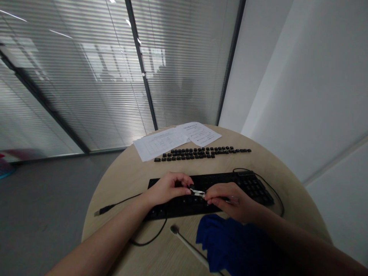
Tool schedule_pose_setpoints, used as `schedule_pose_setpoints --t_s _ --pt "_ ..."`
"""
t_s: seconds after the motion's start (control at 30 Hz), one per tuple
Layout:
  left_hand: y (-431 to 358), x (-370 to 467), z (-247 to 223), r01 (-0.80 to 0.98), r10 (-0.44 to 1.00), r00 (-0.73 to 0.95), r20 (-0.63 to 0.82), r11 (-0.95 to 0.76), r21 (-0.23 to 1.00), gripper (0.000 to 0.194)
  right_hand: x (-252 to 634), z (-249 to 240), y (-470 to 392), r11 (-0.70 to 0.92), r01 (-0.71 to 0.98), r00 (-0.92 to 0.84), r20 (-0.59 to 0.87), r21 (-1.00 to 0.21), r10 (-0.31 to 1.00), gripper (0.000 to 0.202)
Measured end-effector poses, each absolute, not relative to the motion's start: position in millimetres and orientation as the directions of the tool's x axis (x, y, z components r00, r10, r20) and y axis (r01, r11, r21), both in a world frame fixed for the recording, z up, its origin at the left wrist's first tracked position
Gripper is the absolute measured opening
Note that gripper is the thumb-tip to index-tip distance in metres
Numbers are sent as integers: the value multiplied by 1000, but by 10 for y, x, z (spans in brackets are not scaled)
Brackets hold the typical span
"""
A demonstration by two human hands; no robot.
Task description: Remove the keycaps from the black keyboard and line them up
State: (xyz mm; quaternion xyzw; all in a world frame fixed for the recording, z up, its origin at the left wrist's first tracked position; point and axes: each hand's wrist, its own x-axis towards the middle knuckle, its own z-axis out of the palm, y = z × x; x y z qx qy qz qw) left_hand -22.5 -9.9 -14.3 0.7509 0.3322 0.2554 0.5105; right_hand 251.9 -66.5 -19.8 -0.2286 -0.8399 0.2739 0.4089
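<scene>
A black keyboard (244,183) lies across the table under both of my hands. My left hand (172,186) is over its left half, thumb and fingers closed around a small black keycap (191,186). From the right, my right hand (230,197) grips a keycap puller (198,192), whose pale thin prongs reach to the keycap at my left fingertips. Part of the puller's handle is hidden in my fingers. Some keys in the keyboard's middle are covered by my hands.
Rows of loose black keycaps (189,154) lie beyond the keyboard, with printed sheets (163,142) behind them. Nearer me are a brush (189,245) and a blue cloth (230,241). A cable with a USB plug (105,209) lies at left on the round table (120,172).
</scene>
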Motion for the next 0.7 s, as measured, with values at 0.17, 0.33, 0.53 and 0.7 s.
schedule_pose_setpoints --t_s 0.17,0.33,0.53,0.7 --pt "-74 -254 -150 280 785 615 77 -308 909 29 2549 -180 -672 754 136 -556 580 -643 595 17" --pt "-28 -314 -139 216 809 578 103 -273 937 28 2626 -176 -674 832 158 -482 694 -531 535 31" --pt "-86 -291 -84 104 790 609 71 -168 980 29 2646 -140 -638 849 483 -438 781 -214 445 26" --pt "-190 -141 -110 75 756 654 25 -98 992 23 2526 -195 -643 866 498 -597 710 -36 373 30"
